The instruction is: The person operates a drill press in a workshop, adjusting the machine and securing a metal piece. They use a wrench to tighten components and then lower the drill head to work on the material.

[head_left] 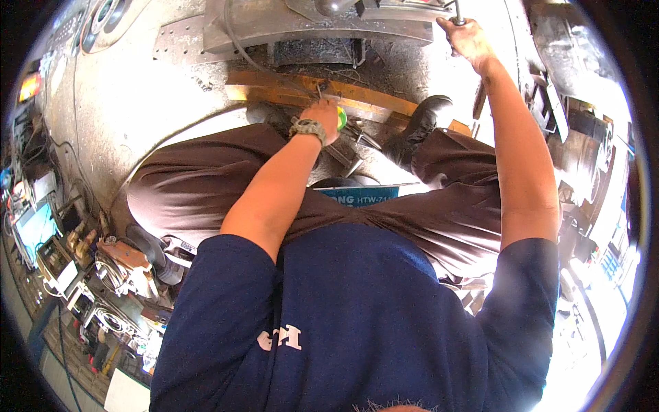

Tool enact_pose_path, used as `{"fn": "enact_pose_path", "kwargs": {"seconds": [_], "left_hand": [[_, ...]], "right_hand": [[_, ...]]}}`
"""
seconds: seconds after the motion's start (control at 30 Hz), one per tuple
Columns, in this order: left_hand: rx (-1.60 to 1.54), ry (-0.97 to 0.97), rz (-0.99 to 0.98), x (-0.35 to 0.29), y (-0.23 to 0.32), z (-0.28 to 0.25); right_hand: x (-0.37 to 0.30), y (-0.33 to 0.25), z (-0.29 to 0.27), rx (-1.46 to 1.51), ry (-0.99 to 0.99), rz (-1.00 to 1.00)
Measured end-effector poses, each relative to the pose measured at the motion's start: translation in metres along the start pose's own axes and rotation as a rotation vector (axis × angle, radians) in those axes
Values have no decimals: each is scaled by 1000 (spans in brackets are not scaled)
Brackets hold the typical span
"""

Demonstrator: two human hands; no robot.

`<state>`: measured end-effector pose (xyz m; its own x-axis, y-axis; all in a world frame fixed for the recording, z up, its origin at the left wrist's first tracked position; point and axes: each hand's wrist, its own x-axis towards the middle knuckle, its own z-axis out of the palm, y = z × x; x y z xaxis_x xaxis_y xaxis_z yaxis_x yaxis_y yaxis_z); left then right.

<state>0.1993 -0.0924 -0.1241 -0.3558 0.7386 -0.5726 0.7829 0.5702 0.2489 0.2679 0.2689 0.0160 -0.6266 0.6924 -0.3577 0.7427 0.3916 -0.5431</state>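
My left hand, with a camouflage-patterned watch on its wrist, is low between my knees, just on the near side of an orange-brown beam. Its fingers are closed, and a bright green rounded thing shows at its right side; what kind it is I cannot make out. Farther forward and right, my right hand is closed around an upright metal rod. That rod stands by the right end of a large curved grey steel piece. Several metal tools lie right of my left hand.
A grey cable crosses the steel piece and runs down toward my left hand. A perforated plate lies at the far left. My black shoe is beside the beam. A teal box lies beneath my legs; tools and coiled cables clutter the left.
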Motion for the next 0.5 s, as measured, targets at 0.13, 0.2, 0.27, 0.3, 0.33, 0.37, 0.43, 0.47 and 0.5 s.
{"fn": "enact_pose_path", "kwargs": {"seconds": [0.13,0.2,0.27,0.3,0.33,0.37,0.43,0.47,0.5], "left_hand": [[-158,226,-52,8,-23,-39],[-164,273,-39,13,-18,-48],[-170,280,43,27,-3,-55],[-142,271,41,27,4,-54],[-169,297,95,35,16,-51],[-161,306,147,48,28,-44],[-130,312,204,72,53,-40],[-118,299,204,82,66,-39],[-120,322,211,96,72,-35]], "right_hand": [[4,-4,1,-11,25,12],[3,0,-1,-167,19,-105],[16,22,-5,-413,24,-235],[-3,-22,0,-191,-23,12],[-10,-22,-2,-220,13,-59],[-13,-16,-2,-251,47,-127],[-10,-23,-6,-270,19,-96],[-9,-26,-7,-279,2,-80],[-17,-36,-6,-279,23,-41]]}}
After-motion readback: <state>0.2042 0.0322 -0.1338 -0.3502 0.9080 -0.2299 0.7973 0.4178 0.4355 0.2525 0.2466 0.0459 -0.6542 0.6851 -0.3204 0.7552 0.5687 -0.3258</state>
